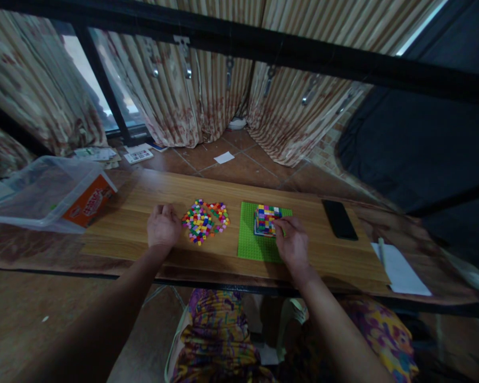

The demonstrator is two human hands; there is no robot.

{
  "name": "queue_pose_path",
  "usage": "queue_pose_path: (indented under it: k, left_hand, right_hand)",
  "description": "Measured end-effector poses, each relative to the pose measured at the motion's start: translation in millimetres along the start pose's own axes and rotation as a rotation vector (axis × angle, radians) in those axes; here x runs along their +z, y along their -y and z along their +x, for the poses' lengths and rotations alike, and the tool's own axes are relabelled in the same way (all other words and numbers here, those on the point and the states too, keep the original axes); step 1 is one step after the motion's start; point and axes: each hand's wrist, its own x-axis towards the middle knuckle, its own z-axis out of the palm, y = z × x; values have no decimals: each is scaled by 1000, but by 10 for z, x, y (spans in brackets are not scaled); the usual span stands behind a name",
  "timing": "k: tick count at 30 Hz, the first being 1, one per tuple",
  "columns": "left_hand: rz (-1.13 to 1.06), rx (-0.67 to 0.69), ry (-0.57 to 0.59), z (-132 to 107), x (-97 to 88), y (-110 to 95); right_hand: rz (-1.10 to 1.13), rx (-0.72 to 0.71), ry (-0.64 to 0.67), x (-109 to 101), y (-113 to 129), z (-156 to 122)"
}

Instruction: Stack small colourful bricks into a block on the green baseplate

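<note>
A block built of many-coloured toy bricks (pixel 265 219) stands on a green studded baseplate (pixel 249 246). My right hand (pixel 293 242) reaches over the plate's right side, thumb and forefinger pinched together against the block's right edge. Whatever is between those fingertips is too small to make out. On the wooden board lies a loose pile of small coloured bricks (pixel 201 226). Just left of this pile rests my left hand (pixel 163 227), its fingers curled down towards the board and partly hidden.
A clear plastic box (pixel 40 199) with an orange label stands at the left end of the wooden board (pixel 143 191). To the right lie a black phone (pixel 339 219) and a white paper (pixel 403 271) with a pen (pixel 381 250). A dark metal bar (pixel 239 34) crosses above.
</note>
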Motion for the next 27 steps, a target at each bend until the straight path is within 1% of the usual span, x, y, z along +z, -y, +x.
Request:
queue_pose_path:
  k: [4, 10, 14, 15, 17, 19, 22, 24, 27]
  left_hand:
    - [1, -1, -7, -6, -3, 0]
    - [-12, -6, -3, -11, -22, -14]
    - [-14, -2, -1, -8, -19, -16]
    - [-11, -2, -3, -6, -16, -15]
    - [-6, -5, -6, -3, -11, -14]
    - [-3, -9, -6, 0, -6, -10]
    - [6, -10, 3, 2, -1, -5]
    - [7, -14, 7, 1, 1, -4]
    - [3, -20, 15, -3, -3, -7]
  right_hand:
    - [0, 10, 2, 20, 19, 5]
    - [61, 32, -43, -12, 55, -1]
    - [157, 107, -150, -66, 141, -168]
    - [178, 124, -179, -72, 183, -236]
    - [204, 142, -195, -67, 293, -387]
    - [240, 153, -153, -37, 428, -539]
    - [336, 150, -21, 44, 621, -715]
    - [368, 131, 56, 113, 718, -773]
    - [368, 105, 123, 232, 816, -755]
